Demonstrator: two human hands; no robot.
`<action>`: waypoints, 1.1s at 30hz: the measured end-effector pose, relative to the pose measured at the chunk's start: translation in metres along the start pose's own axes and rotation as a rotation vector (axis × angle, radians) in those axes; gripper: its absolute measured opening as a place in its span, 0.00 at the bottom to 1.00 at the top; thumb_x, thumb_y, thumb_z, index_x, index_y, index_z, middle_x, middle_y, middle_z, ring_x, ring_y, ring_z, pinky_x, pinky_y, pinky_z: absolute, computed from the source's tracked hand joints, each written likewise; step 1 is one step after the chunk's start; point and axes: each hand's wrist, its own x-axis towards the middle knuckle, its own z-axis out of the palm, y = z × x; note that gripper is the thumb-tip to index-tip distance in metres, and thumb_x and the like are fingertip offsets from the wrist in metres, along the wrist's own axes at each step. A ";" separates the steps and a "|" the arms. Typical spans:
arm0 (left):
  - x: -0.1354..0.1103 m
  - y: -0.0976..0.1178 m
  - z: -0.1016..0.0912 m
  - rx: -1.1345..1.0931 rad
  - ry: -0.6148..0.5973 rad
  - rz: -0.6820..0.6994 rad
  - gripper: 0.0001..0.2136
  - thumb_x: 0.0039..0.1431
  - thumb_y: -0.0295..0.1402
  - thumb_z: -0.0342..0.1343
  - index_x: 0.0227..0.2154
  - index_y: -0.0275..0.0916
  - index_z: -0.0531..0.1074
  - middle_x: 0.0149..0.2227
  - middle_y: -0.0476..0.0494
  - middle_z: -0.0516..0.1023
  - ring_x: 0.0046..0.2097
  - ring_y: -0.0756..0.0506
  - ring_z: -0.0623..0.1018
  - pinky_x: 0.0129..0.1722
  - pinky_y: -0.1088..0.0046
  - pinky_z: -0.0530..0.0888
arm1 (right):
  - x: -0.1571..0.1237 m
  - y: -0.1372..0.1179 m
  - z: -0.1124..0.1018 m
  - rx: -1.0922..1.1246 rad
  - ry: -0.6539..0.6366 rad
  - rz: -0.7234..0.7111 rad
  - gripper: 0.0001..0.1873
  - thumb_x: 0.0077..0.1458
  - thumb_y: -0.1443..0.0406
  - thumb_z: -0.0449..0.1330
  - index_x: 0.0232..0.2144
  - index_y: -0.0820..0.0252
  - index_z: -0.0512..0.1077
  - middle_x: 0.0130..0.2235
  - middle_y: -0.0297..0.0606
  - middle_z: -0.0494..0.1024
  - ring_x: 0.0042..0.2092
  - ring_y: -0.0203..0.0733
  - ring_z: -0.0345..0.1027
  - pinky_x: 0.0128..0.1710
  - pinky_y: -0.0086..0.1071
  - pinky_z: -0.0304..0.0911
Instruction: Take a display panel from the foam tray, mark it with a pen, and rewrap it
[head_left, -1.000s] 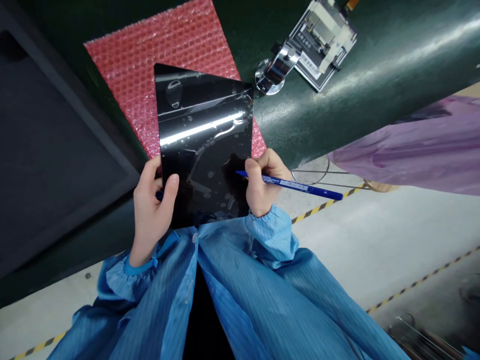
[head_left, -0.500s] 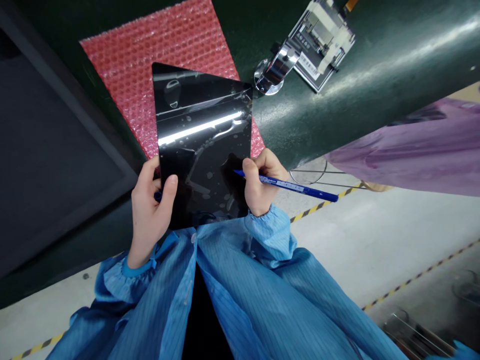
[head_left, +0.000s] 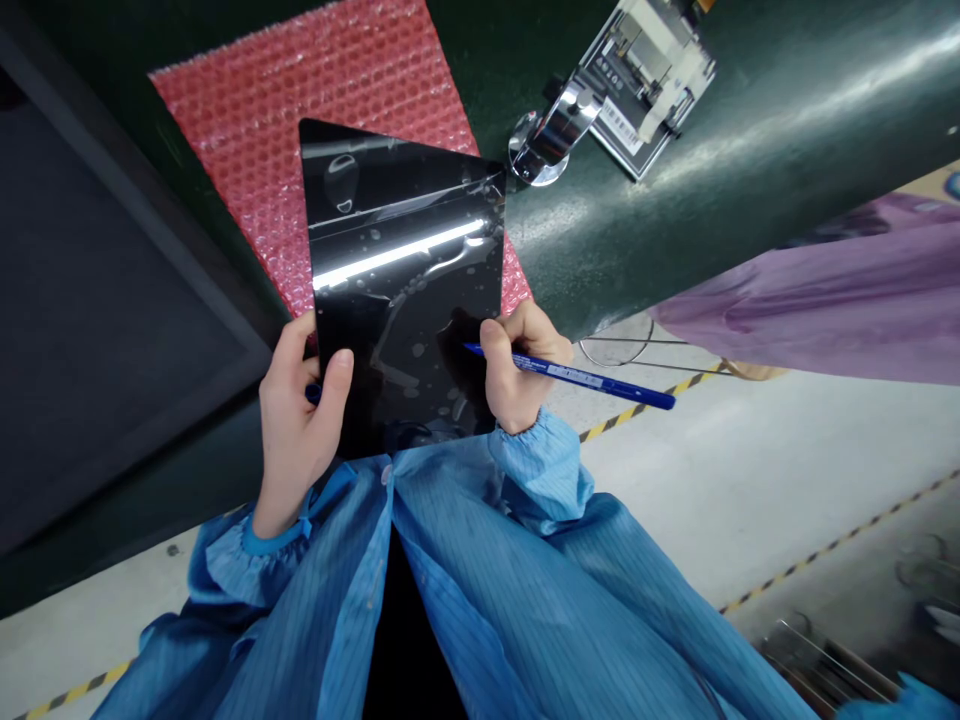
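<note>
Currently: glossy panel held at both edges, pen in hand

Left hand is closed on the black panel at its left edge, thumb on the face. Right hand is closed around a blue pen and steadies the right edge. Panel sits above the red bubble wrap. It looks thin, stiff, slippery and fragile; edge grips suit it best.
</note>
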 end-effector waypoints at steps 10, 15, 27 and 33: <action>0.001 -0.001 0.000 -0.019 0.001 0.017 0.14 0.68 0.38 0.57 0.53 0.40 0.73 0.47 0.44 0.77 0.41 0.47 0.79 0.29 0.77 0.76 | 0.001 -0.002 0.001 -0.010 -0.003 0.022 0.22 0.60 0.62 0.54 0.19 0.59 0.50 0.19 0.27 0.52 0.22 0.28 0.44 0.22 0.26 0.49; 0.000 -0.001 0.000 0.002 -0.002 0.000 0.15 0.68 0.38 0.56 0.54 0.40 0.72 0.48 0.44 0.77 0.41 0.48 0.80 0.29 0.78 0.75 | -0.001 0.000 0.000 0.017 0.024 0.015 0.22 0.60 0.63 0.55 0.19 0.59 0.50 0.19 0.27 0.51 0.22 0.28 0.45 0.22 0.26 0.47; 0.001 0.000 -0.001 -0.001 0.008 0.009 0.14 0.67 0.38 0.57 0.53 0.41 0.73 0.45 0.44 0.77 0.39 0.49 0.78 0.30 0.77 0.75 | 0.004 -0.004 -0.002 0.076 0.010 0.001 0.19 0.56 0.70 0.56 0.19 0.60 0.50 0.20 0.26 0.49 0.22 0.27 0.43 0.23 0.25 0.46; 0.001 -0.003 0.000 0.030 -0.014 -0.017 0.15 0.68 0.39 0.55 0.54 0.40 0.72 0.46 0.45 0.77 0.38 0.49 0.77 0.36 0.76 0.76 | 0.002 0.002 -0.003 0.113 0.023 0.072 0.20 0.55 0.69 0.57 0.18 0.60 0.50 0.19 0.26 0.50 0.22 0.27 0.44 0.23 0.23 0.48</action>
